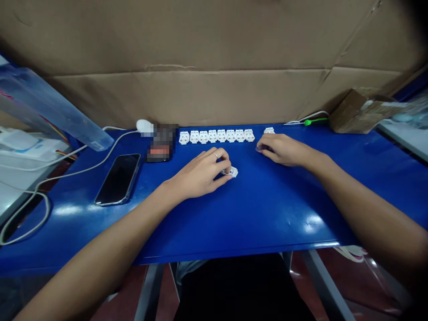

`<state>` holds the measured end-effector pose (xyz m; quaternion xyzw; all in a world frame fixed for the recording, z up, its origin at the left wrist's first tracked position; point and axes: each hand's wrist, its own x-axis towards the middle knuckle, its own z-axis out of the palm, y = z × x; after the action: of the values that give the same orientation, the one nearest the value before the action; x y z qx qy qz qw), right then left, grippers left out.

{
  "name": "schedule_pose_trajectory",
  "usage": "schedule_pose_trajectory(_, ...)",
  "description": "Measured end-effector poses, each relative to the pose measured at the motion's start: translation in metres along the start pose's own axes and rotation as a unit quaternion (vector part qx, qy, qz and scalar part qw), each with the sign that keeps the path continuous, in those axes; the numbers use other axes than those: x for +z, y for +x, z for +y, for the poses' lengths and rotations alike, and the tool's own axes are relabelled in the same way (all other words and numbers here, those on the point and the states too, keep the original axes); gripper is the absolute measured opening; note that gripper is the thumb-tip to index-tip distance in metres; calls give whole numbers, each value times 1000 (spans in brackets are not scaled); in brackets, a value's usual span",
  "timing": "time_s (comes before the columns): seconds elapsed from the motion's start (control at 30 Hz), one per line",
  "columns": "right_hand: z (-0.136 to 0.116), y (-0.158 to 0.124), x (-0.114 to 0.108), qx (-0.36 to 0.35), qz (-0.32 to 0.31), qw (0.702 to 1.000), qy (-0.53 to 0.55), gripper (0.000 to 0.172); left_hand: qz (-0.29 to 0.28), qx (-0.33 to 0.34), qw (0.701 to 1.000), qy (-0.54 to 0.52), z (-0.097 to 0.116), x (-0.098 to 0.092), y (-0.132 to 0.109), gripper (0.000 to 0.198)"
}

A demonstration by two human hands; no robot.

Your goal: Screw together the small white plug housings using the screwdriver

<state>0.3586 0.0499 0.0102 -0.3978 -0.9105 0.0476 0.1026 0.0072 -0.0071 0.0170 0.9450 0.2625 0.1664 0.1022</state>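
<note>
My left hand [202,171] rests on the blue table [261,209] with its fingers curled around a small white plastic part [233,171]; a ring shows on one finger. My right hand [282,149] lies to the right, its fingers closed over something small and dark that I cannot make out. A row of several similar white parts [216,136] lines the back of the table. One more white part [269,130] sits just beyond my right hand.
A black phone [118,178] lies at the left, beside a white cable [67,171] and a white charger [144,126]. A blurred dark object [162,142] stands near the row. Cardboard [207,62] walls the back; a cardboard box [363,110] sits at right.
</note>
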Motion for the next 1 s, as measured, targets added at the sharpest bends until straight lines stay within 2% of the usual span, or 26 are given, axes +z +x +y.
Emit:
schedule_pose_trajectory(0.2,-21,0,2,-32,-14,998,46,27,-16,-11,1000,-24,-4,-4,-1,10)
schedule_pose_trajectory(0.37,-61,5,7,-97,-21,993,66,24,-16,-14,999,-41,-4,-2,-1,11)
schedule_pose_trajectory(0.47,-82,8,13,-129,-26,987,89,29,-16,-23,998,-63,-3,-4,-1,10)
schedule_pose_trajectory(0.6,-88,9,11,-117,-14,984,130,31,-9,-40,994,-100,-2,-4,0,14)
schedule_pose_trajectory(0.7,-87,8,3,-70,0,982,173,27,34,-44,992,-115,-1,-1,1,20)
schedule_pose_trajectory(0.8,-93,8,-5,-41,6,979,201,23,91,-40,988,-122,1,3,2,17)
schedule_pose_trajectory(1.0,-107,9,-1,-54,42,968,240,22,182,8,977,-112,4,9,4,12)
